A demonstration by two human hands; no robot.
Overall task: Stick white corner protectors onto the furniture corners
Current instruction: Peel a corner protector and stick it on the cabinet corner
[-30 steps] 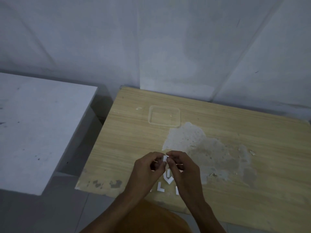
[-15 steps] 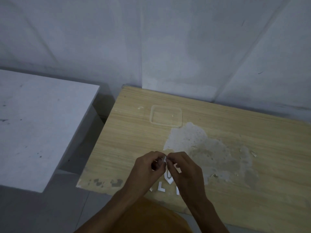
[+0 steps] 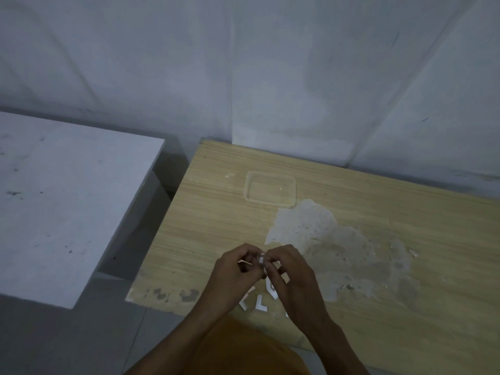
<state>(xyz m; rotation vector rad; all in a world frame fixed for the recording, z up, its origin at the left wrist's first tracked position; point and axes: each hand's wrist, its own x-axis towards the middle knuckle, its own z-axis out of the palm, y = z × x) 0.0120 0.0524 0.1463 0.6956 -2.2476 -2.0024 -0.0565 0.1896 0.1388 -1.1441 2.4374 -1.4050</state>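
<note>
Corner protector (image 3: 261, 259) between curled fingertips (image 3: 267, 265).

One camera sits on the person's head, looking forward and down over the wooden table (image 3: 221, 223). The hands are close beneath it, the wall (image 3: 270, 77) ahead.

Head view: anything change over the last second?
Barely. Both hands, left hand and right hand, keep pinching the same white corner protector between them, fingers working it in place. Loose protectors on the wooden table and the clear tray stayed put.
</note>
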